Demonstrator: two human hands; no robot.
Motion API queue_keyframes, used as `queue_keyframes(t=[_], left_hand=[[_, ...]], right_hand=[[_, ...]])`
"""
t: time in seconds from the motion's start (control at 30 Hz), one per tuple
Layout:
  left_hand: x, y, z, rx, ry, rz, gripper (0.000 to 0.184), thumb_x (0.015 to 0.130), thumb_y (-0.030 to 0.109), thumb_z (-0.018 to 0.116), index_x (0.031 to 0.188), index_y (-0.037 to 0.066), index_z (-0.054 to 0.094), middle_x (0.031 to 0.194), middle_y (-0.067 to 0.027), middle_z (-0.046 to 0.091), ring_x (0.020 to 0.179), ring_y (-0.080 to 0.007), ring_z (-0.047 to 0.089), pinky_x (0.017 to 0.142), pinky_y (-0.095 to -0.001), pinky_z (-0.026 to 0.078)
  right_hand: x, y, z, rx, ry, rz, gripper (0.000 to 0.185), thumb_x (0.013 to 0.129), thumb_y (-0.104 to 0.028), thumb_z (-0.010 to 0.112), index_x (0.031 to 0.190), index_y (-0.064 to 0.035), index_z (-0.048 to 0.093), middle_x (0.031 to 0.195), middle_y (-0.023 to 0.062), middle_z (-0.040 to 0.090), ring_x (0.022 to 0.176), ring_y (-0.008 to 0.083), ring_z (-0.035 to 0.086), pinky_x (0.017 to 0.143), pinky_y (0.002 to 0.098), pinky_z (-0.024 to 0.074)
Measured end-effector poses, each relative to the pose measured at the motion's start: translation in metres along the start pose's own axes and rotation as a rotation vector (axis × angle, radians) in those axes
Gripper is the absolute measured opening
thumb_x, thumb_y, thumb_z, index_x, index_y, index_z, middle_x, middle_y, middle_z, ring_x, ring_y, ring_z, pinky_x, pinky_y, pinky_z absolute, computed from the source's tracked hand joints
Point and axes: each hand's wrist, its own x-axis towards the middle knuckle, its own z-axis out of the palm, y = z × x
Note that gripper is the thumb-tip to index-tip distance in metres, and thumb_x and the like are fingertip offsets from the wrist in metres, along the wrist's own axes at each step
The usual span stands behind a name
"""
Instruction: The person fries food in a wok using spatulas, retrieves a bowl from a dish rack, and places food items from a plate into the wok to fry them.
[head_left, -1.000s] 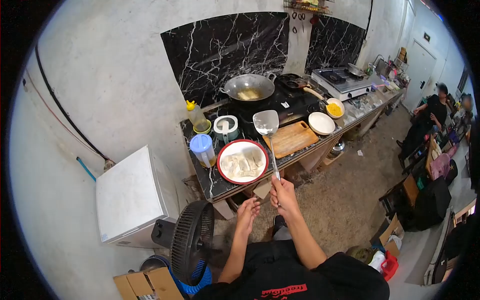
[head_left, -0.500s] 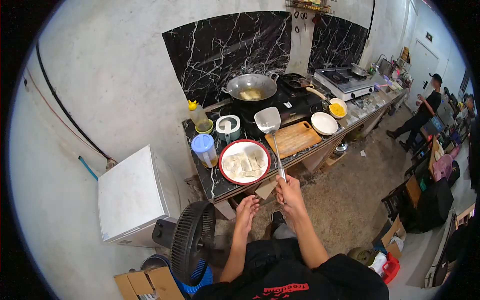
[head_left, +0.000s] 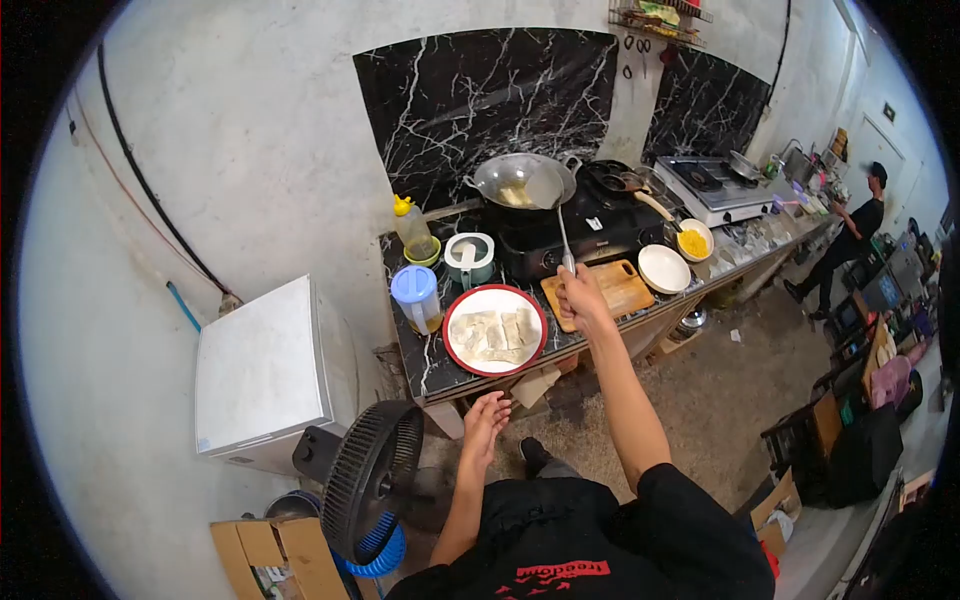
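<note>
My right hand (head_left: 583, 298) grips the end of the handle of a metal spatula (head_left: 565, 237). Its broad blade is inside the wok (head_left: 493, 172), beside pale food (head_left: 514, 194) in the bottom; whether they touch is unclear. Below the counter's front edge hangs my left hand (head_left: 486, 425), with nothing in it and its fingers loosely bent apart. Just beyond that hand, a red-rimmed white plate (head_left: 491, 298) carries several pale, flat folded wraps (head_left: 482, 328). A wooden cutting board (head_left: 618, 288) lies under and to the right of my right hand.
Left of the plate stand a blue-lidded jug (head_left: 415, 295), a lidded container (head_left: 470, 258) and a yellow-topped bottle (head_left: 412, 228). Rightward are a white bowl (head_left: 664, 269), a bowl of yellow bits (head_left: 694, 241) and a pan (head_left: 615, 178). A fan (head_left: 375, 480) is near my left arm; another person (head_left: 852, 235) stands far right.
My right hand has reached forward, taking the spatula blade from above the cutting board into the wok. My left hand stays low near the counter edge. The camera view has shifted slightly.
</note>
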Motion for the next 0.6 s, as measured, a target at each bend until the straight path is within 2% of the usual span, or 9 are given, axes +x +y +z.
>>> queue_keyframes(t=[0.17, 0.23, 0.27, 0.37, 0.4, 0.43, 0.5, 0.57, 0.6], left_hand=[[0.008, 0.002, -0.001, -0.044, 0.05, 0.03, 0.028, 0.094, 0.018, 0.045, 0.117, 0.003, 0.05, 0.098, -0.0069, 0.059, 0.085, -0.0124, 0.056, 0.075, -0.0259, 0.047], [0.01, 0.001, 0.0, -0.054, 0.055, 0.04, 0.027, 0.094, 0.017, 0.044, 0.116, 0.003, 0.05, 0.097, -0.0072, 0.059, 0.085, -0.0125, 0.056, 0.075, -0.0255, 0.047], [0.012, 0.0, 0.001, -0.053, 0.062, 0.042, 0.027, 0.094, 0.016, 0.044, 0.116, 0.003, 0.05, 0.098, -0.0072, 0.058, 0.085, -0.0127, 0.056, 0.075, -0.0257, 0.047], [0.019, 0.0, 0.002, -0.054, 0.084, 0.05, 0.026, 0.094, 0.016, 0.043, 0.115, 0.003, 0.05, 0.098, -0.007, 0.058, 0.085, -0.0128, 0.056, 0.075, -0.0262, 0.047], [0.022, 0.0, 0.001, -0.046, 0.092, 0.054, 0.026, 0.094, 0.017, 0.043, 0.115, 0.003, 0.05, 0.098, -0.0069, 0.058, 0.085, -0.0128, 0.056, 0.075, -0.0264, 0.047], [0.024, -0.001, 0.001, -0.052, 0.101, 0.055, 0.026, 0.094, 0.017, 0.043, 0.115, 0.003, 0.05, 0.098, -0.0069, 0.058, 0.085, -0.0128, 0.056, 0.075, -0.0264, 0.047], [0.03, 0.001, 0.001, -0.06, 0.112, 0.064, 0.027, 0.094, 0.018, 0.044, 0.116, 0.004, 0.05, 0.099, -0.0067, 0.059, 0.086, -0.0131, 0.056, 0.076, -0.0272, 0.047], [0.032, 0.005, 0.002, -0.063, 0.133, 0.056, 0.028, 0.093, 0.02, 0.046, 0.117, 0.006, 0.049, 0.101, -0.007, 0.058, 0.088, -0.0143, 0.056, 0.077, -0.0276, 0.047], [0.033, 0.006, 0.001, -0.066, 0.139, 0.058, 0.028, 0.093, 0.02, 0.046, 0.117, 0.006, 0.049, 0.101, -0.007, 0.058, 0.088, -0.0143, 0.056, 0.077, -0.0276, 0.047]], right_hand=[[0.063, 0.002, 0.02, -0.086, 0.062, -0.096, 0.017, 0.089, -0.018, 0.051, 0.083, -0.004, 0.043, 0.055, 0.0036, 0.042, 0.039, 0.0099, 0.036, 0.031, 0.0265, 0.0237], [0.089, 0.003, 0.021, -0.164, 0.126, -0.112, 0.019, 0.089, -0.017, 0.051, 0.079, -0.0026, 0.045, 0.055, 0.0041, 0.043, 0.039, 0.0114, 0.037, 0.031, 0.0276, 0.0259], [0.1, 0.002, 0.021, -0.179, 0.135, -0.102, 0.022, 0.088, -0.019, 0.053, 0.081, 0.0006, 0.048, 0.058, 0.0077, 0.049, 0.041, 0.0153, 0.044, 0.034, 0.0306, 0.0326], [0.12, 0.001, 0.025, -0.406, 0.279, -0.128, 0.022, 0.087, -0.019, 0.055, 0.078, -0.002, 0.046, 0.054, 0.0044, 0.045, 0.039, 0.012, 0.041, 0.033, 0.0279, 0.0289], [0.118, -0.002, 0.027, -0.47, 0.343, -0.15, 0.024, 0.085, -0.019, 0.058, 0.081, 0.0026, 0.05, 0.062, 0.0099, 0.052, 0.045, 0.0159, 0.049, 0.036, 0.0302, 0.0343], [0.12, 0.001, 0.029, -0.474, 0.334, -0.146, 0.024, 0.085, -0.019, 0.058, 0.081, 0.0026, 0.05, 0.062, 0.0099, 0.052, 0.045, 0.0159, 0.049, 0.036, 0.0302, 0.0343], [0.131, 0.007, 0.027, -0.652, 0.353, -0.151, 0.032, 0.084, -0.024, 0.058, 0.092, 0.006, 0.053, 0.079, 0.0191, 0.061, 0.057, 0.0255, 0.061, 0.045, 0.0361, 0.0461], [0.144, 0.014, 0.027, -0.734, 0.318, -0.13, 0.035, 0.083, -0.025, 0.059, 0.098, 0.0053, 0.054, 0.087, 0.0225, 0.062, 0.068, 0.0308, 0.064, 0.055, 0.0394, 0.0497], [0.15, 0.018, 0.027, -0.735, 0.311, -0.13, 0.035, 0.083, -0.025, 0.059, 0.098, 0.0053, 0.054, 0.087, 0.0225, 0.062, 0.068, 0.0308, 0.064, 0.055, 0.0394, 0.0497]])
